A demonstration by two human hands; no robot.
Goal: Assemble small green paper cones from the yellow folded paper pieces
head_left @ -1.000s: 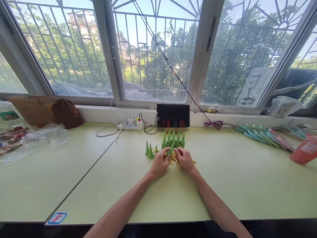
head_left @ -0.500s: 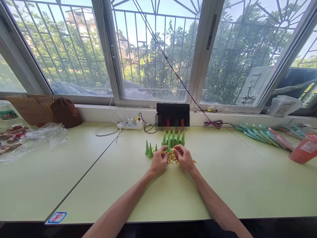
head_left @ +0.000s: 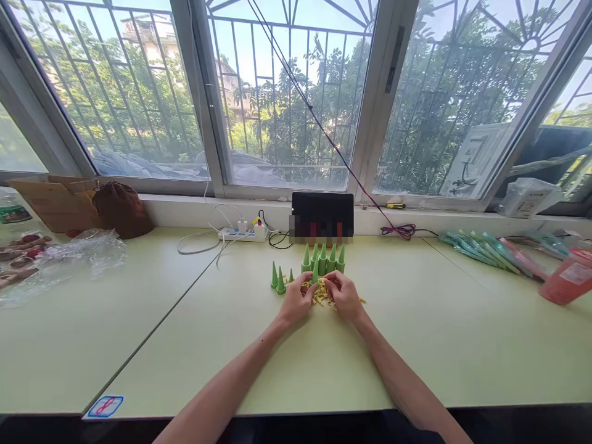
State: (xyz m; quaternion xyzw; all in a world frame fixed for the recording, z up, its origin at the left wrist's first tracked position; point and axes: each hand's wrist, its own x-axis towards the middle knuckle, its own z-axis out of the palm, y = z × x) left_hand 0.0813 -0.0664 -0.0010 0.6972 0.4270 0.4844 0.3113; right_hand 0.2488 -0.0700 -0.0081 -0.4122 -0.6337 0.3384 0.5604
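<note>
My left hand (head_left: pixel 297 300) is closed around the base of a green cone (head_left: pixel 315 272), which points upward. Close to it, my right hand (head_left: pixel 344 296) pinches what looks like a small yellow piece; the fingers partly hide it. Between and below both hands lies a loose pile of small yellow pieces (head_left: pixel 320 300). Just behind them stand several green cones on cylindrical bases (head_left: pixel 323 261), grouped together. Left of my left hand, a few separate green cones (head_left: pixel 280 283) stand upright on the table.
A dark tablet (head_left: pixel 322 213) leans at the back, beside a white power strip (head_left: pixel 243 234). On the right are teal plastic packets (head_left: pixel 483 251) and a red container (head_left: pixel 567 277). At left sit a brown bag (head_left: pixel 123 209), a cardboard box (head_left: pixel 55 203) and clear plastic wrap (head_left: pixel 87 259).
My right fingertips have shifted very slightly right, away from the held cone. Everything else stays nearly the same.
</note>
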